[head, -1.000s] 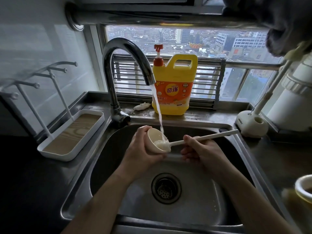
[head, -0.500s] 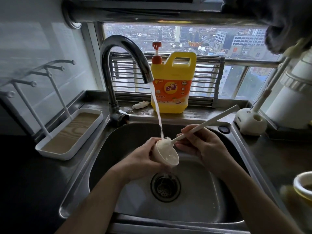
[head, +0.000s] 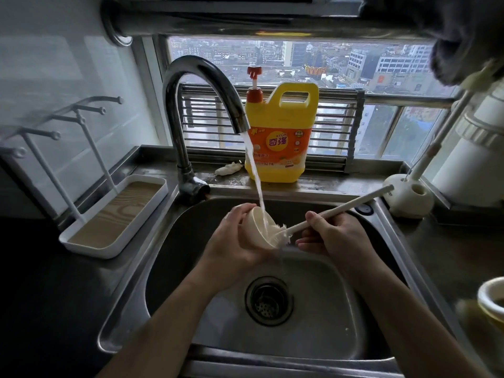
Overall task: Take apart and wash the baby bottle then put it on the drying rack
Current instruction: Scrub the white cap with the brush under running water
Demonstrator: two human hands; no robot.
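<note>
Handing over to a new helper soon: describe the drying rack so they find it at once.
Start at the steel sink and curved tap. Left of the tap, on the counter, sits the drying rack, a white tray with a wood-grain floor. Only it has thin white pegs rising from it.

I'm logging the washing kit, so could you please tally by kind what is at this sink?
Cream bottle part, in the left hand: 1
Long-handled tools: 2, the brush in the right hand and a second tool in the holder
Holder: 1
Detergent jug: 1
Drying rack: 1
Total: 6
</note>
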